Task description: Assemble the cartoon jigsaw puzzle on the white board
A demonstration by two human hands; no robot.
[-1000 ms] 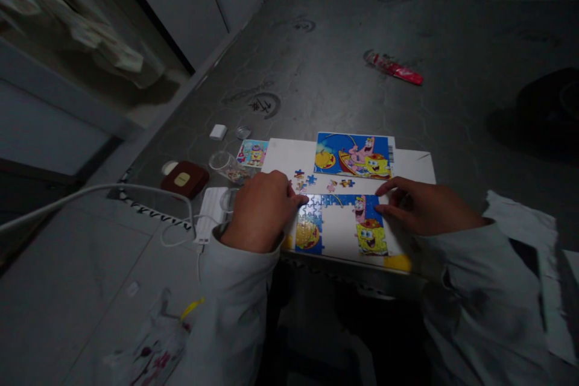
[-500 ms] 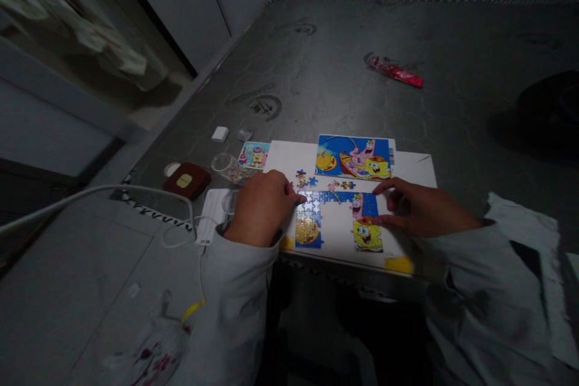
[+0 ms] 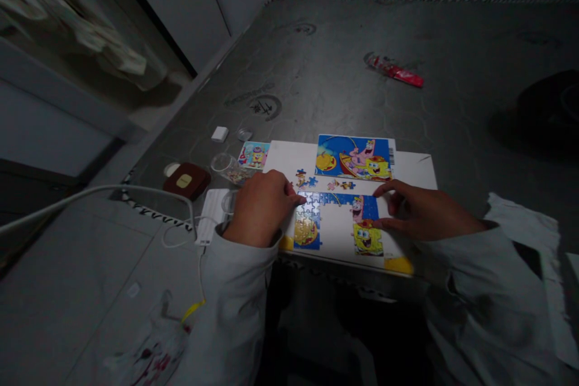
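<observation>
A partly joined jigsaw puzzle (image 3: 367,236) lies on a white board (image 3: 335,230), its top row and two side parts linked around a bare middle. My left hand (image 3: 266,205) is closed, its thumb and fingertips pressed on the puzzle's upper left edge. At the right edge, my right hand (image 3: 418,208) has forefinger and thumb apart, both touching the puzzle's side. Several loose puzzle pieces (image 3: 312,181) lie just above the top row. Beyond them is a picture card (image 3: 355,158) with the same cartoon scene. My left hand hides part of the board.
Left of the board are a clear jar with pieces (image 3: 230,170), a small cartoon card (image 3: 254,155), a brown case (image 3: 187,181) and a white power strip (image 3: 210,217) with a cable. A red wrapper (image 3: 398,72) lies far back. Crumpled paper (image 3: 527,223) is at right.
The puzzle has shifted and turned very slightly on the board, its right side a little nearer to me. My right hand moved slightly with it; the left stays almost still.
</observation>
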